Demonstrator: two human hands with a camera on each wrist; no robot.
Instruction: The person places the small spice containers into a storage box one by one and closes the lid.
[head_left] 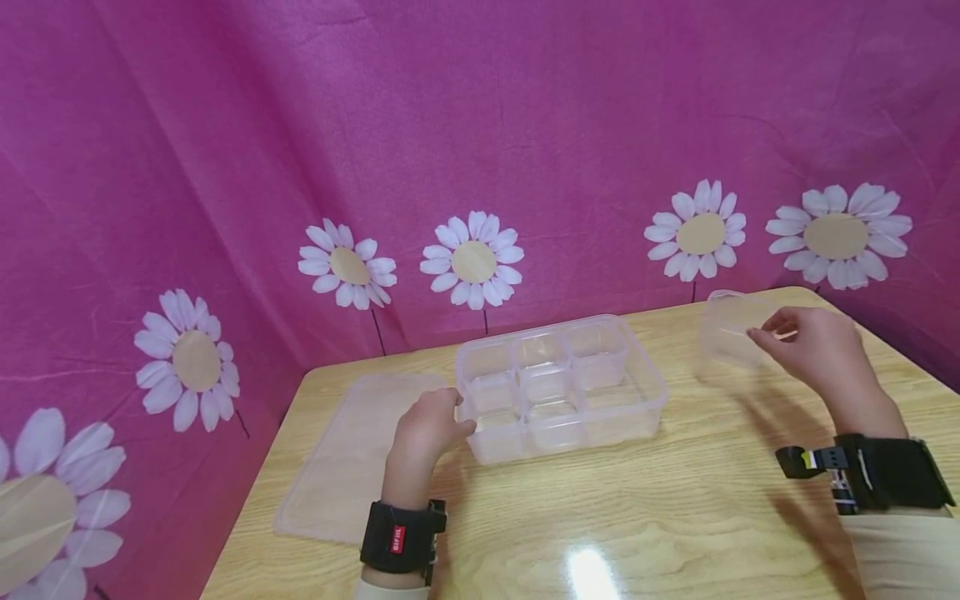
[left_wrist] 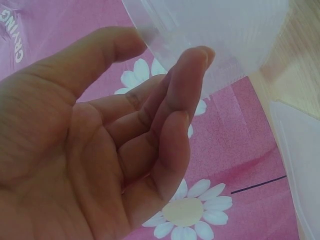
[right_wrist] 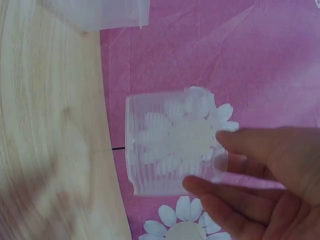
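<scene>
A clear plastic box (head_left: 645, 421) sits on the table with several small clear cups (head_left: 600, 368) inside, set in rows. Bare box floor shows at its right side. My left hand (head_left: 431, 423) holds the box's near left corner, thumb at the front wall and fingers at the left rim. In the left wrist view, that hand's curled fingers (left_wrist: 187, 75) overlap the box wall (left_wrist: 240, 35). At the right, my right hand (head_left: 821, 354) pinches a loose clear cup (head_left: 727, 333) by its edge. The right wrist view shows this ribbed, squarish cup (right_wrist: 165, 145) tipped on its side.
A flat clear lid (head_left: 337, 462) lies on the wooden table (head_left: 570, 508) left of the box. Pink cloth (head_left: 570, 125) with white daisies hangs behind and on the left. Dark bands with small cameras circle both wrists.
</scene>
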